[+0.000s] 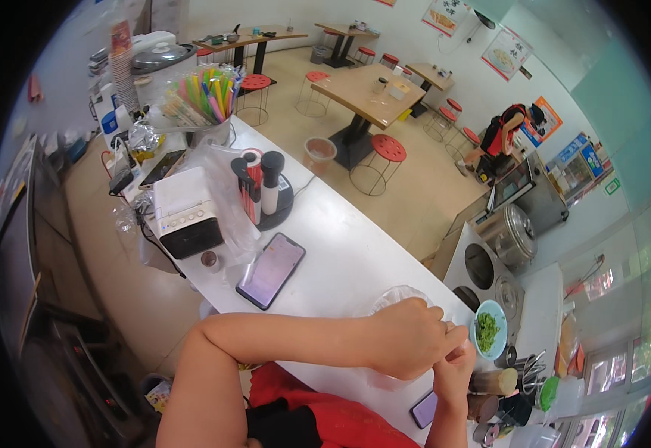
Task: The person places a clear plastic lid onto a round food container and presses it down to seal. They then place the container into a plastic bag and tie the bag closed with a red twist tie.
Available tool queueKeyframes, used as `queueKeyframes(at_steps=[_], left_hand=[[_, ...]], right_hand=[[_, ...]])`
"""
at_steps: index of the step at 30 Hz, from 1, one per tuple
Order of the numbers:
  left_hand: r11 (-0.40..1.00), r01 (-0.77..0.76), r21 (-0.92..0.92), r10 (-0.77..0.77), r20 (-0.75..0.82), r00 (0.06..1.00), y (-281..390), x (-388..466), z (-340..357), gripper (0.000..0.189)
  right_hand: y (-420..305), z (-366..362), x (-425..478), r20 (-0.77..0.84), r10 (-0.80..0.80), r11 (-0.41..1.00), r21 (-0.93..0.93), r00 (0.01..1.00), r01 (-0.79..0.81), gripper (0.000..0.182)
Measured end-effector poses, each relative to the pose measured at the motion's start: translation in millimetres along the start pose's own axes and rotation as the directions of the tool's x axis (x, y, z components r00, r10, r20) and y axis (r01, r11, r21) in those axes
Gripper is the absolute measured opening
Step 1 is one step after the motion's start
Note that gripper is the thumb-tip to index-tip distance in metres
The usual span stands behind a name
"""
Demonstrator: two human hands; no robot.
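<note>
My left hand (409, 339) reaches across from the left, its fingers curled tight. It meets my right hand (455, 364), which comes up from below, and the fingertips of both press together. Under and behind them a clear plastic bag (401, 295) stands on the white counter (336, 255), seemingly around a round container. Both hands appear to pinch the top of this bag, though the gripped part is mostly hidden by my fingers. Just right of my hands sits a light blue bowl (490, 330) of chopped greens (488, 331).
A smartphone (271, 271) lies left of my hands, another phone (424, 410) near my right forearm. A small printer (188, 213), a cup sealer-like stand (269, 190) and straws (208, 95) crowd the counter's left. Jars (493, 382) stand right. A person (504, 134) bends over across the room.
</note>
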State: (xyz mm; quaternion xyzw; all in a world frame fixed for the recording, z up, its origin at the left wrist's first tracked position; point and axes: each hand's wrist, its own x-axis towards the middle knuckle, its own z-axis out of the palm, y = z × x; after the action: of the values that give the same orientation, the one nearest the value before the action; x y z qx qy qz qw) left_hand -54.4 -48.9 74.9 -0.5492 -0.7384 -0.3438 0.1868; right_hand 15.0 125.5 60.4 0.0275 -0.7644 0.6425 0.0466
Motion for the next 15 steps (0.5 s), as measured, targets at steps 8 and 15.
queueKeyframes(at_steps=[8,15], left_hand=[[0.992,0.001,0.124,-0.003,0.014,1.0,3.9,0.8,5.5,0.015],[0.954,0.177,0.243,-0.07,-0.394,0.916,-44.5,-7.5,-55.9,0.019]], right_hand=[[-10.4,20.6,-1.0,0.061,-0.176,0.961,-0.205,0.983,0.185,0.013],[-3.4,-24.6,10.7,-0.007,0.037,0.947,0.32,0.999,-0.033,0.021]])
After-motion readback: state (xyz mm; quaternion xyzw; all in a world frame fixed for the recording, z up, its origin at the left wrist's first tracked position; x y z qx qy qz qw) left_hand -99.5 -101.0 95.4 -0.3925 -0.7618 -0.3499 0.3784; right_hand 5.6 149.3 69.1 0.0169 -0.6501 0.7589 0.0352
